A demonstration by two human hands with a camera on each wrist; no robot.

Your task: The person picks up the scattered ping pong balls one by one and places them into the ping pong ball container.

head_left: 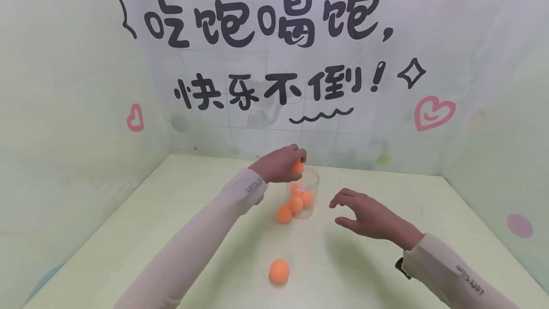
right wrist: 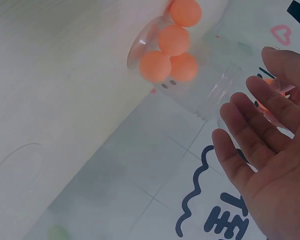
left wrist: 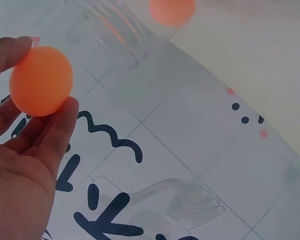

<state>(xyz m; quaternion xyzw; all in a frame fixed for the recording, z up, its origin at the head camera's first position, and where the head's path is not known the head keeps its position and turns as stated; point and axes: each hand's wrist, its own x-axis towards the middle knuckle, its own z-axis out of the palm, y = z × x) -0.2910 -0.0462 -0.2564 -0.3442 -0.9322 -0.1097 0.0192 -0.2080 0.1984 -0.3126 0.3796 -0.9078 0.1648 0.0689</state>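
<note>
An orange ping-pong ball [head_left: 298, 168] [left wrist: 41, 81] is pinched between the thumb and fingers of my left hand [head_left: 279, 164], just above the mouth of a clear cylindrical jar [head_left: 315, 181]. The jar stands upright on the table, with three orange balls [right wrist: 174, 40] inside. Another orange ball [head_left: 284, 214] lies outside, close against the jar's left side. To the right of the jar, my right hand [head_left: 371, 216] hovers over the table, apart from it. In the right wrist view its fingers [right wrist: 247, 135] are extended and hold nothing.
One more orange ball [head_left: 279, 272] lies on the pale table [head_left: 206, 252] near the front. Behind the jar rises a white backdrop [head_left: 206, 132] printed with dark lettering and pink hearts. Similar pale walls [head_left: 77, 132] bound the table's left and right sides.
</note>
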